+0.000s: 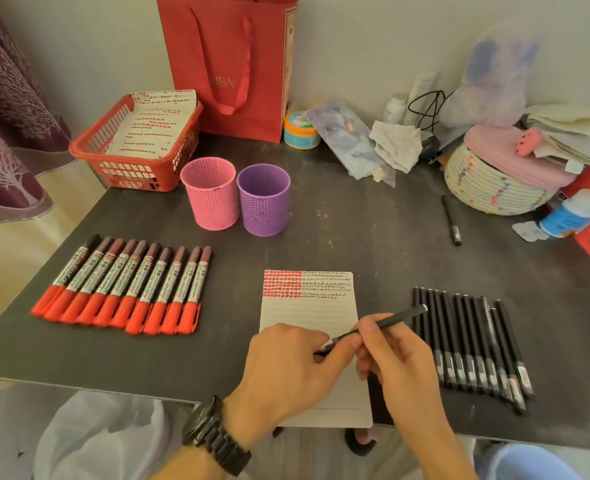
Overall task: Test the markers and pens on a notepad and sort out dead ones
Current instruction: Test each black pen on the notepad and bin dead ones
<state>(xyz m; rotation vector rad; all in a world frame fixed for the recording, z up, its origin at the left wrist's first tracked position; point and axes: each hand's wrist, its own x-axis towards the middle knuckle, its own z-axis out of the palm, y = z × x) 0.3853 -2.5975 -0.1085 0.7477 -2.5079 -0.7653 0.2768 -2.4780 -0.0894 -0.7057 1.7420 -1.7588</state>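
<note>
Okay, right hand [400, 355] grips a black pen [397, 318] mid-barrel, fingers curled round it; left hand [286, 362] pinches the pen's near end between thumb and fingers, cap or tip, cannot tell which. Pen's long axis runs diagonal: near end low-left at the left hand, far end up-right, pointing toward the row of black pens [473, 341] lying just right of the right hand. Both hands sit over the lower half of the notepad [307, 306], so the blank lines are directly under and just beyond the pen. Red and black test marks fill only the top strip. Likely step: uncapping, so the pull should go along that diagonal, then tip down onto the paper. Red markers [124, 289] lie in a row well left on the table [355, 237]; pink cup [210, 199] and purple cup [264, 202] stand touching, beyond the notepad, nearer the left hand
</note>
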